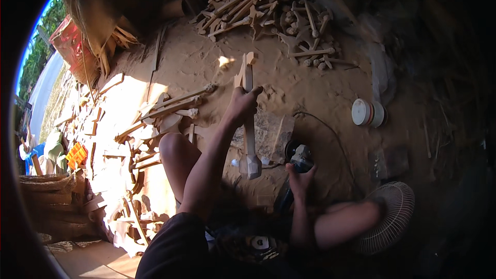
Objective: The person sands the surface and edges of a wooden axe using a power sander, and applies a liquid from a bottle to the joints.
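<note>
My left hand [245, 104] is closed around a long, pale carved wooden piece [249, 137], held out in front of me. Its far end has a hooked, notched shape, and its near end widens into a faceted block. Lower and to the right, my right hand [300, 180] grips a dark angle grinder [301, 157] by its body. The grinder's head points away from me, a little right of the block and apart from it. Beneath the wooden piece lies a flat, dusty slab [276, 130] on the ground.
A large heap of similar wooden pieces [237, 8] lies at the far side, with more pieces [173, 107] scattered left. A cord [333, 133] crosses the sawdust-covered ground [206, 62]. At right are a whitish tub [363, 112] and a round wire fan guard [392, 214].
</note>
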The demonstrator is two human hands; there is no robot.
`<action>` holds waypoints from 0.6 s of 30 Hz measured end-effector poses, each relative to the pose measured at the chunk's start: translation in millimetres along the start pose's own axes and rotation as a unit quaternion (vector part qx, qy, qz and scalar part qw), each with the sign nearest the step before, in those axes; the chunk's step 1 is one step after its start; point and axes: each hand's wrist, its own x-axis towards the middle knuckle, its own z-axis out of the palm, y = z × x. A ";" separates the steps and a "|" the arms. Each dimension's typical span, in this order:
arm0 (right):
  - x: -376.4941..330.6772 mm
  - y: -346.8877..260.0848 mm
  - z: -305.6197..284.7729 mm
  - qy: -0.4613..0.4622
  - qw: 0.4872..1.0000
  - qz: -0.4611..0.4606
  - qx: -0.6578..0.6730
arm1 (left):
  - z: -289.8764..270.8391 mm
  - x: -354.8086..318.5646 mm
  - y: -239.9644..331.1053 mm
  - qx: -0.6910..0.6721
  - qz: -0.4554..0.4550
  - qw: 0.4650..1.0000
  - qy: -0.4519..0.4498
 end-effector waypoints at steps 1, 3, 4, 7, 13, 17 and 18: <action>-1.9 -8.6 0.8 -0.021 0.999 0.038 -0.019 | -9.2 -2.1 -0.5 -0.089 0.001 0.996 -0.021; -2.3 -13.5 -0.9 -0.039 0.996 0.074 -0.043 | -13.8 -6.1 10.2 -0.235 -0.019 0.971 -0.043; -3.6 -14.2 1.8 -0.040 0.996 0.065 -0.056 | -21.7 -9.4 15.6 -0.234 -0.019 0.971 -0.036; -8.4 -16.7 5.4 -0.049 0.995 0.051 -0.065 | -36.0 -27.9 35.4 -0.269 -0.049 0.959 -0.077; -11.6 -11.2 8.7 -0.045 0.998 0.032 -0.042 | -47.8 -37.8 42.6 -0.272 -0.034 0.959 -0.064; -15.6 -18.1 9.3 -0.046 0.997 0.043 -0.050 | -58.8 -34.6 35.2 -0.296 -0.021 0.953 -0.058; -15.9 -22.0 8.8 -0.048 0.997 0.040 -0.051 | -61.2 -33.3 34.2 -0.310 -0.016 0.948 -0.063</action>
